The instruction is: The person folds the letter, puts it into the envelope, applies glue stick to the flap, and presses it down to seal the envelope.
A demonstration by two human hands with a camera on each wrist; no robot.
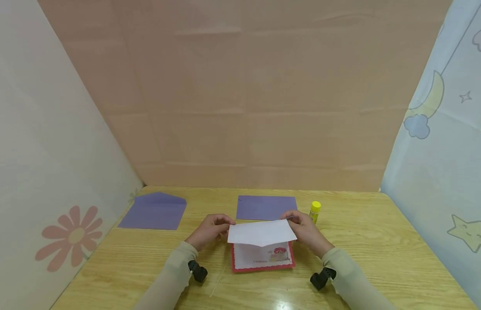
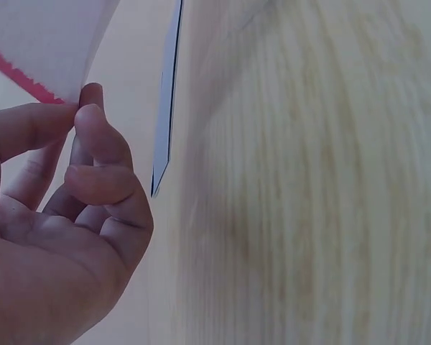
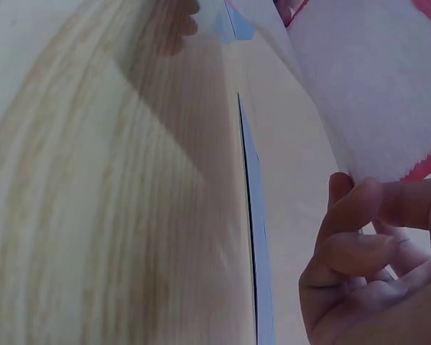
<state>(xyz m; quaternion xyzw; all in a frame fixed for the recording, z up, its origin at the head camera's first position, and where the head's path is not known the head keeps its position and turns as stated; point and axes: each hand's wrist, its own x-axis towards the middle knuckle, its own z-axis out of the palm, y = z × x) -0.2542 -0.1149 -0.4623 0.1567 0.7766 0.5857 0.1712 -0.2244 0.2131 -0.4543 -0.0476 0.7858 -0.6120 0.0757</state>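
Between both hands is a greeting card with a ragged red border, a small picture and a line of print on its lower face (image 1: pixel 260 257). A plain white panel (image 1: pixel 261 232) stands above that face and overlaps its upper part in the head view. My left hand (image 1: pixel 211 230) pinches the panel's left corner between thumb and fingertips. At the opposite corner my right hand (image 1: pixel 304 231) pinches it the same way. In the left wrist view, a red-edged white corner (image 2: pixel 54 72) meets the fingertips; the right wrist view shows a similar corner (image 3: pixel 388 129).
One purple envelope (image 1: pixel 155 214) with its flap raised lies at the left. Another purple envelope (image 1: pixel 266 207) lies flat just behind the card. A glue stick (image 1: pixel 315 211) with a yellow cap stands beyond the right hand. Wood-grained table (image 1: pixel 380 249) spreads around them.
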